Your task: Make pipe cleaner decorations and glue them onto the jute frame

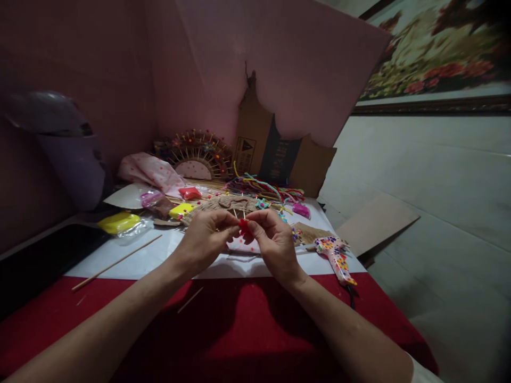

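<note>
My left hand [211, 234] and my right hand [275, 239] meet in front of me. Pinched between their fingertips is a small red piece [244, 227] that looks like soft modelling clay; the fingers hide part of its shape. Just behind and below lies a craft piece with a twine-wrapped arch [211, 205], thin sticks and dotted fabric, partly covered by my hands. A teal clay flower [262, 204] sits on the arch, to the right. An opened-looking yellow clay block [181, 210] lies beside my left hand.
A glue gun [335, 258] with a floral pattern lies at right. Bagged yellow clay [120, 223], a red packet [190, 193] and a long stick [115, 263] are at left. Colourful fuzzy stems [271, 187], a finished-looking arch [199, 151] and cut cardboard [255, 138] stand behind.
</note>
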Demonstrator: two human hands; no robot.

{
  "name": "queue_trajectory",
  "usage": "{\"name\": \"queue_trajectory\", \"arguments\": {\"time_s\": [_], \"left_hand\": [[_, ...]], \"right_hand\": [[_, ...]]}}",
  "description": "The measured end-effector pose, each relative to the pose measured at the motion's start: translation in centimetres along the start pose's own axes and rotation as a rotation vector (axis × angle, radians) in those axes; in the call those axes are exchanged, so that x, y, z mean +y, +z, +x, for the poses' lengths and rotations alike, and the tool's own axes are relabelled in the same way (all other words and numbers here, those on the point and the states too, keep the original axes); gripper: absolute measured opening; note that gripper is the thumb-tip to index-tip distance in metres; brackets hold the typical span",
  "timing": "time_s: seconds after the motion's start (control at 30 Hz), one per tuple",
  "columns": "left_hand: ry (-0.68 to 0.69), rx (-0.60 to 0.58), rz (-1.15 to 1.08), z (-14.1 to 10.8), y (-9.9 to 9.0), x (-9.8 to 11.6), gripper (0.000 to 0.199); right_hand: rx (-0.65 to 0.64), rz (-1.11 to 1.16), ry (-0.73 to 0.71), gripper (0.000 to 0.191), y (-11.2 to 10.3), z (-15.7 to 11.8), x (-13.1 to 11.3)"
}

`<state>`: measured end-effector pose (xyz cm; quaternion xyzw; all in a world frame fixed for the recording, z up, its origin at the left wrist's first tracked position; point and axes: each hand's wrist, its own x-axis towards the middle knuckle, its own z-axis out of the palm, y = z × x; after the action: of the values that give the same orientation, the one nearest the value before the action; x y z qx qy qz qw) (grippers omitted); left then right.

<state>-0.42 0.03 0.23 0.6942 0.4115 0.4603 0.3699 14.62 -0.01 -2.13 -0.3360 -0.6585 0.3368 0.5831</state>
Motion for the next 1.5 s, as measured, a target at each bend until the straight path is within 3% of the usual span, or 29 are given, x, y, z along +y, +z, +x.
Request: {"name": "queue_trajectory", "arguments": {"time_s": [0.17, 0.27, 0.43, 0.6, 0.97, 1.07, 1.27, 1.5], "left_hand": [[0.167, 0.076, 0.118, -0.2, 0.0, 0.3, 0.010], [0.171, 0.052, 0.108, -0.2, 0.0, 0.4, 0.012], [0.072, -0.039, -0.089, -0.1, -0.3, 0.2, 0.011], [-0.023, -0.131, -0.256, 0.0, -0.2, 0.2, 0.008], [-0.186, -0.081, -0.533, 0.0, 0.0, -0.2, 0.012], [-0.212, -0.051, -0.552, 0.0, 0.4, -0.3, 0.013], [-0.250, 0.023, -0.535, 0.0, 0.9, -0.3, 0.013], [-0.247, 0.054, -0.548, 0.1, 0.7, -0.2, 0.016]], "right_hand": [[-0.041, -0.188, -0.092, 0.014, -0.5, 0.3, -0.4], [-0.087, -0.184, -0.090, 0.007, -0.8, 0.6, -0.6], [-0.188, 0.024, 0.069, 0.011, -0.9, 0.9, -0.8], [-0.180, 0.156, 0.144, 0.018, -0.8, 0.9, -0.7], [-0.217, 0.146, 0.060, 0.006, -0.7, 0.8, -0.4], [-0.191, 0.031, -0.045, 0.005, -0.6, 0.5, -0.3], [-0.098, -0.439, -0.424, 0.015, -0.4, -0.4, -0.2], [-0.082, -0.421, -0.212, 0.011, -0.4, 0.0, -0.2]]}}
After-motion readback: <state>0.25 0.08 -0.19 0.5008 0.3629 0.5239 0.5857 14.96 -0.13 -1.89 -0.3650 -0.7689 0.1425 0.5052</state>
